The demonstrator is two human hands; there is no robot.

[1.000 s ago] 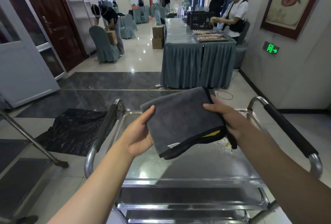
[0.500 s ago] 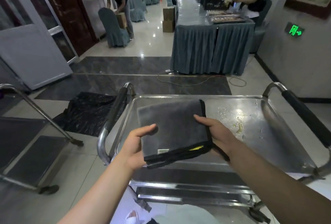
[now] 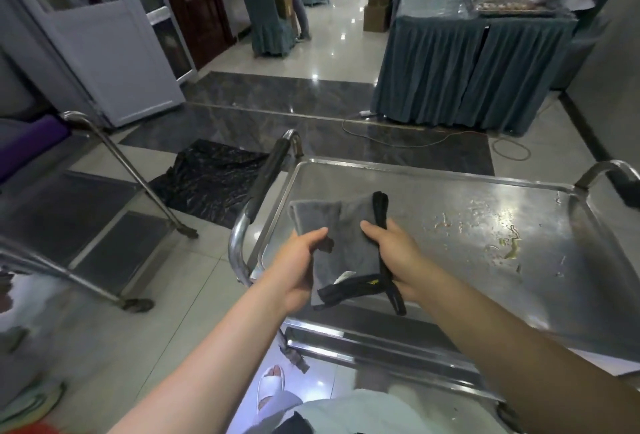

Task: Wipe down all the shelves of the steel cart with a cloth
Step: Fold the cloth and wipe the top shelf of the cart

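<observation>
A grey cloth with black edging is folded narrow and held over the left part of the steel cart's top shelf. My left hand grips its left side, thumb on top. My right hand grips its right side by the black edge. The top shelf carries food smears and crumbs on its right half. Lower shelves show only as rails under the near edge. Black-sleeved handles stand at the cart's left and right.
A second steel cart stands to the left. A black plastic sheet lies on the floor beyond it. A skirted table with trays stands ahead, cables on the floor before it. People work in the background. My white slipper is below.
The view has tipped down toward the cart. The cloth has come down to the top shelf and been folded narrower between both hands.
</observation>
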